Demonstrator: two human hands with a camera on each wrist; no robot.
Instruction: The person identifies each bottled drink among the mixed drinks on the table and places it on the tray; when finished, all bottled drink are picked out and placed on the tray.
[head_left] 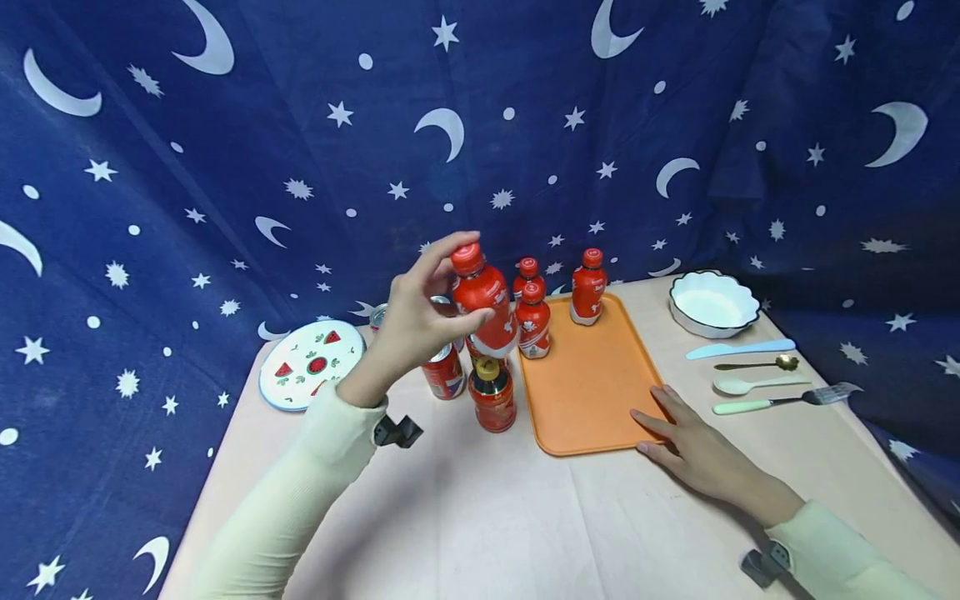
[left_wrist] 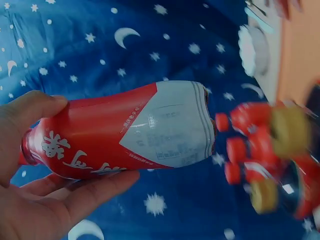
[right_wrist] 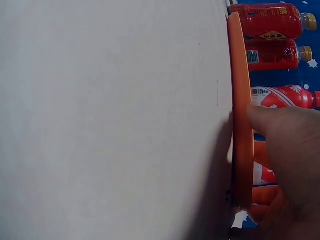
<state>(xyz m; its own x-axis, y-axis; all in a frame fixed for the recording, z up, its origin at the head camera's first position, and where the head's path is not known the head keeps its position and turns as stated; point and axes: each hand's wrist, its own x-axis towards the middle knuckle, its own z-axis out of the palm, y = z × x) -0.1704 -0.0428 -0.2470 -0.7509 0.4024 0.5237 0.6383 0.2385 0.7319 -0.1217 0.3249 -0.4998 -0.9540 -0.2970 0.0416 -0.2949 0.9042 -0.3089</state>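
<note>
Head view: a person's left hand (head_left: pixel 414 317) holds a red bottle (head_left: pixel 484 296) up in the air, just left of the orange tray (head_left: pixel 592 375) and above a yellow-capped bottle (head_left: pixel 492 406) on the table (head_left: pixel 510 525). It is glossy red, round-shouldered and narrower at the neck, with a red cap and a pale band low down. Left wrist view shows it closer: white characters run along the red part, and a pointed whitish panel covers the lower end. From where I stand it is nearly upright, cap uppermost, its long axis leaning slightly so that the base swings toward the tray. Across the wrist picture that axis lies almost level, cap end by the palm, base pointing right. Thumb and fingers grip the upper part from opposite sides, a fingertip up by the cap. The right hand (head_left: pixel 701 450), fingers spread, rests on the tray's near right corner. Three similar red bottles stand on the tray; a red can (head_left: pixel 445 373) sits beside the yellow-capped one.
</note>
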